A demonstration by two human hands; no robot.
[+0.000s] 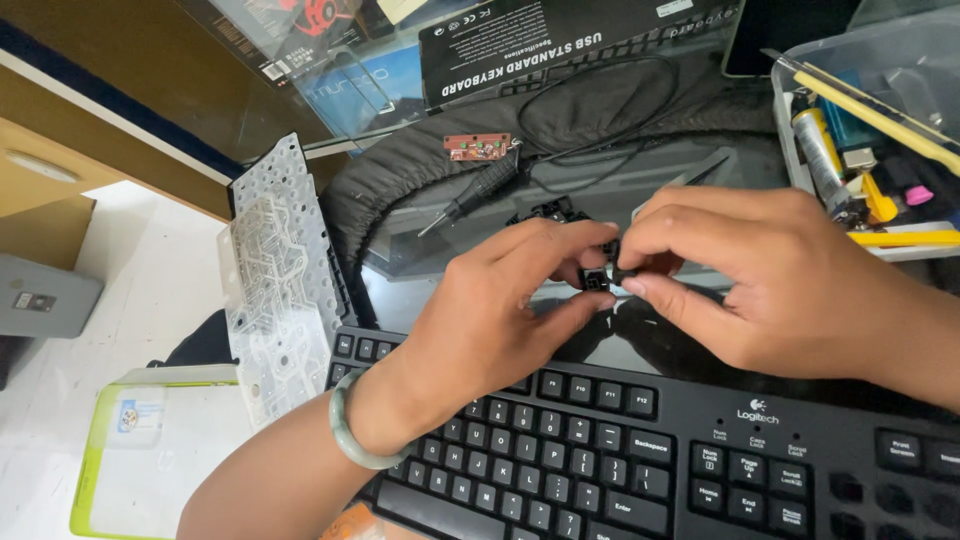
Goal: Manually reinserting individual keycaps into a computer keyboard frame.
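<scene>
Above keyboard (600,450), 12 o'clock: black keycap (596,280).
Left hand (500,310): pinching keycap.
Right hand (750,270): fingertips gripping its 3 o'clock side.
Handling: likely light, stiff, slippery; hold by side walls.
Screwdriver (470,195): 10 o'clock.

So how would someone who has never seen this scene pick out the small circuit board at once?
Start at the black keyboard along the bottom edge, then go up past both hands to the dark fabric on the glass desk. There, just above the black-handled screwdriver, lies the small circuit board. It is the only reddish-brown piece there, a flat strip with green dots.
</scene>
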